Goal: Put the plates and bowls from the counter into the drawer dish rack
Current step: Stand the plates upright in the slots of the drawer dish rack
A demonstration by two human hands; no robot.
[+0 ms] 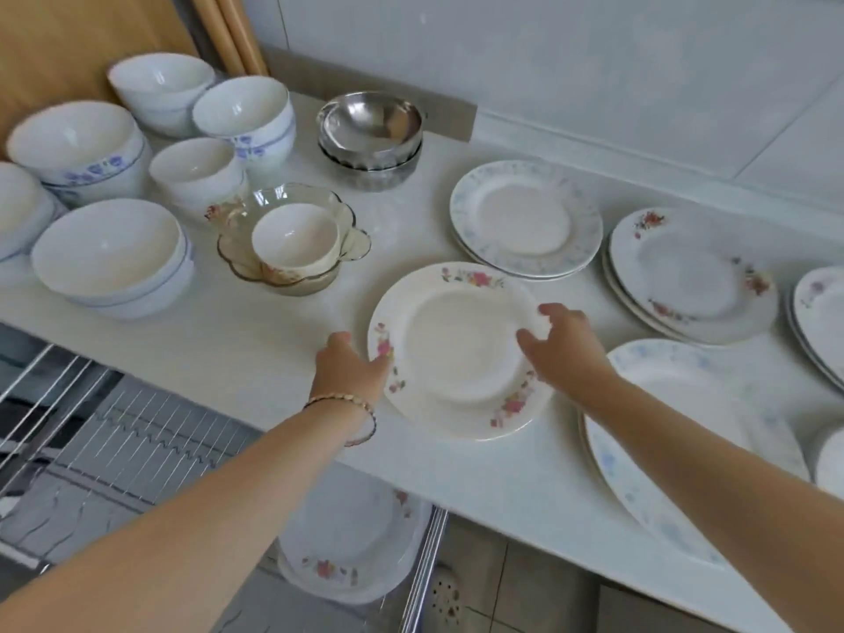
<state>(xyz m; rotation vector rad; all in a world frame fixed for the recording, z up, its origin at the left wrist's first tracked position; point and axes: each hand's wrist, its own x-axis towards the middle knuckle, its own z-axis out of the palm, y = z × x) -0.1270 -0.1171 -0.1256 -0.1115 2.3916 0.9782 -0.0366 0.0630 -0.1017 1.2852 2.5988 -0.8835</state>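
A white plate with pink flowers on its rim (456, 344) lies near the front of the white counter (274, 358). My left hand (349, 367) grips its left edge. My right hand (561, 344) holds its right edge, thumb on the rim. Below the counter the drawer dish rack (137, 431) stands pulled out, and flowered plates (351, 541) lie in it at the right. Several white bowls (109, 253) stand at the counter's left.
Steel bowls (370, 130) are stacked at the back. A cup in a glass dish (292, 239) sits mid-counter. Plate stacks: blue-rimmed (525, 217), flowered (689, 276), another at the right edge (822, 312). A large oval platter (676, 431) lies under my right forearm. Wooden boards (68, 38) lean back left.
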